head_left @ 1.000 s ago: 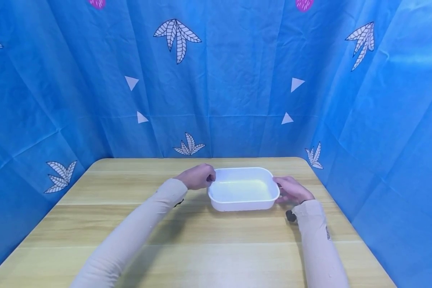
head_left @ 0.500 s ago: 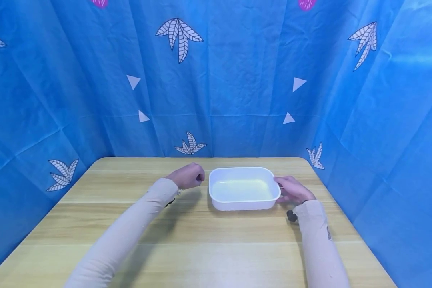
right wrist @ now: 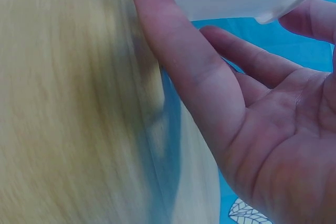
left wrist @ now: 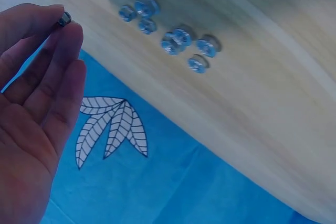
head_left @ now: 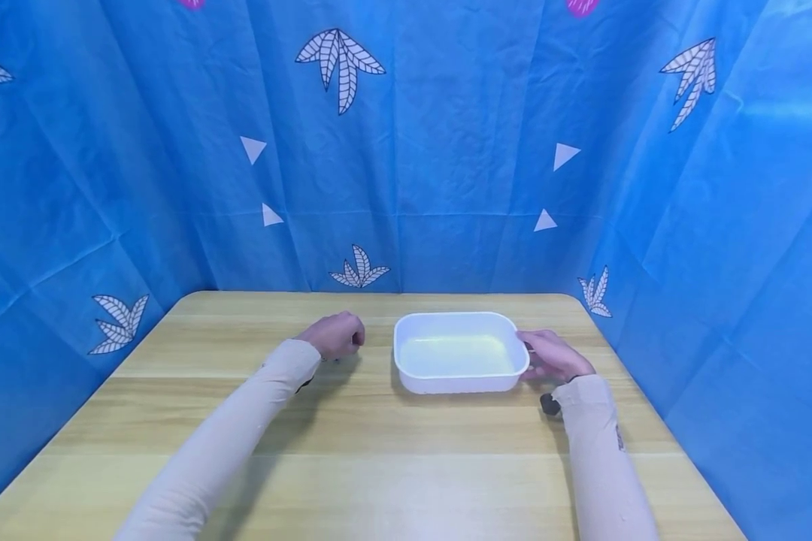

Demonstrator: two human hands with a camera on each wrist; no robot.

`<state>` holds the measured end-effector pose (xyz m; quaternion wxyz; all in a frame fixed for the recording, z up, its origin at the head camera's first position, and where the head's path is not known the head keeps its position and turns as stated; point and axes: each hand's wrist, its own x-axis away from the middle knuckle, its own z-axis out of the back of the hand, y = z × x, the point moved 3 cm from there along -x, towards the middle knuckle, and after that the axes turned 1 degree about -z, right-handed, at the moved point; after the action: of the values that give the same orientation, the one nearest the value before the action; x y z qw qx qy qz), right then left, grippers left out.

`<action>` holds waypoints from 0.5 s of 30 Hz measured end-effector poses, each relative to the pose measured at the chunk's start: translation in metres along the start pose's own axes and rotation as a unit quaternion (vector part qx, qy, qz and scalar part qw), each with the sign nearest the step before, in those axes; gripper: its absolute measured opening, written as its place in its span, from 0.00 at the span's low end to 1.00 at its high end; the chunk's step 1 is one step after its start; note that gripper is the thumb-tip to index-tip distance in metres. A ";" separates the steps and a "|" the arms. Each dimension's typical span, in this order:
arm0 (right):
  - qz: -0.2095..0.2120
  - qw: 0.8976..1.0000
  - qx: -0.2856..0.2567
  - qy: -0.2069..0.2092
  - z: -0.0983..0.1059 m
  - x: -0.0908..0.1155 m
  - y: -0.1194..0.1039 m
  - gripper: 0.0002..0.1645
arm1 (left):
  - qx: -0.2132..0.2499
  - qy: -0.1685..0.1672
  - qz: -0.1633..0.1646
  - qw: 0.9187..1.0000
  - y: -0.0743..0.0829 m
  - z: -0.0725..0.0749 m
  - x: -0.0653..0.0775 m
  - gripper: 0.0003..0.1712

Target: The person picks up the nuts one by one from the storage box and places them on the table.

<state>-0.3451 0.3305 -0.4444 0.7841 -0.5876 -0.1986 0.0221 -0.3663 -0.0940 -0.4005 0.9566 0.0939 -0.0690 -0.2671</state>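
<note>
A white rectangular plastic basin (head_left: 463, 385) sits on the table, nothing visible inside it. At its right end my right hand (head_left: 553, 355) holds the rim, with thumb (right wrist: 157, 9) against the wall and a finger over the edge in the right wrist view. To the left of the basin, apart from it, my left hand (head_left: 334, 336) is above the table. Its thumb and fingertips pinch a small metal nut (left wrist: 64, 19), seen in the left wrist view. Several more shiny nuts (left wrist: 171, 43) lie grouped on the tabletop near that hand, mostly hidden by it in the head view.
The light wooden table (head_left: 433, 481) has rounded far corners. A blue patterned curtain (head_left: 460, 150) hangs close behind it and along both sides. Both forearms in pale sleeves reach in from the near edge.
My left hand has moved left, away from the basin's left rim and over to the loose nuts. My right hand and the basin stay nearly where they were.
</note>
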 end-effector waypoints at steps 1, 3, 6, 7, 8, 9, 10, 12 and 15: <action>0.000 1.000 -0.001 0.000 0.000 0.000 0.000 0.33 | -0.003 -0.001 0.004 1.000 -0.002 -0.001 0.000 0.06; 0.000 1.000 -0.002 -0.001 0.000 -0.001 0.000 0.33 | -0.006 -0.006 0.005 1.000 -0.004 -0.004 0.000 0.06; -0.001 1.000 -0.003 -0.002 0.001 -0.001 0.000 0.33 | -0.010 -0.011 0.011 1.000 -0.007 -0.007 0.001 0.05; -0.001 1.000 -0.003 -0.002 0.001 -0.001 0.000 0.33 | -0.013 -0.011 0.013 1.000 -0.008 -0.009 0.001 0.04; -0.002 1.000 -0.002 -0.001 0.001 -0.001 0.000 0.33 | -0.014 -0.012 0.015 1.000 -0.009 -0.010 0.002 0.04; -0.002 1.000 -0.001 -0.001 0.001 -0.001 -0.001 0.33 | -0.015 -0.011 0.018 1.000 -0.010 -0.011 0.002 0.04; -0.002 1.000 -0.001 -0.001 0.001 0.000 -0.001 0.33 | -0.019 -0.008 0.018 1.000 -0.011 -0.012 0.003 0.03; -0.003 1.000 -0.001 -0.002 0.001 0.000 -0.001 0.33 | -0.023 -0.005 0.015 1.000 -0.012 -0.014 0.004 0.03; -0.005 1.000 -0.001 -0.001 0.001 -0.001 -0.001 0.33 | -0.027 0.002 0.008 1.000 -0.014 -0.017 0.004 0.05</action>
<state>-0.3464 0.3310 -0.4437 0.7836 -0.5872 -0.2020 0.0184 -0.3669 -0.1057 -0.4199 0.9609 0.0677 -0.0610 -0.2614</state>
